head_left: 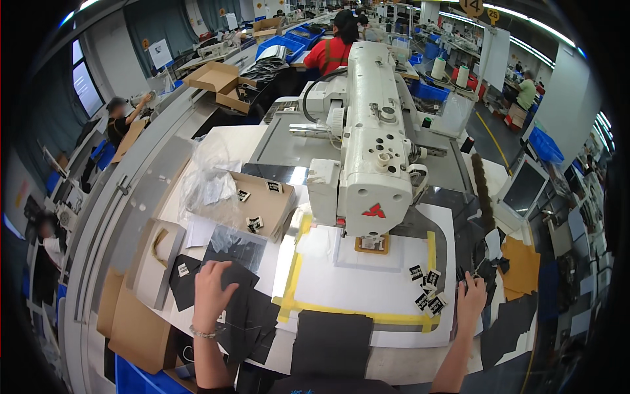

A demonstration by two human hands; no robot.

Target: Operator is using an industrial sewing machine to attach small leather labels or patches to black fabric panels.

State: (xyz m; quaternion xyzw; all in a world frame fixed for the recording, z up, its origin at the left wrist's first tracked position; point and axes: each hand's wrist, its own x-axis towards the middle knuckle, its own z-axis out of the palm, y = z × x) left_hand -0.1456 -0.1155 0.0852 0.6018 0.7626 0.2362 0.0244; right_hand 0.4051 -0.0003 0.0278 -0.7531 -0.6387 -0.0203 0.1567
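Observation:
My left hand (215, 289) is over a spread of dark fabric pieces (251, 322) on the left of the table. Its thumb stands apart from the fingers, and I see nothing held in it. On the right, my right hand (471, 294) has its fingers bent around something dark at the table's edge, too unclear to name. Left of that hand, several black-and-white labels (430, 292) lie on the white sewing plate (341, 282), edged with yellow tape. A large white sewing machine (374, 151) stands over the plate. A dark fabric panel (331, 345) lies in front of me.
An open cardboard box (279, 203) with a few labels stands left of the machine, beside clear plastic bags (207, 180). Orange-brown fabric (520, 266) and more dark pieces (508, 328) lie at right. A screen (525, 187) stands behind them. Other people work farther off.

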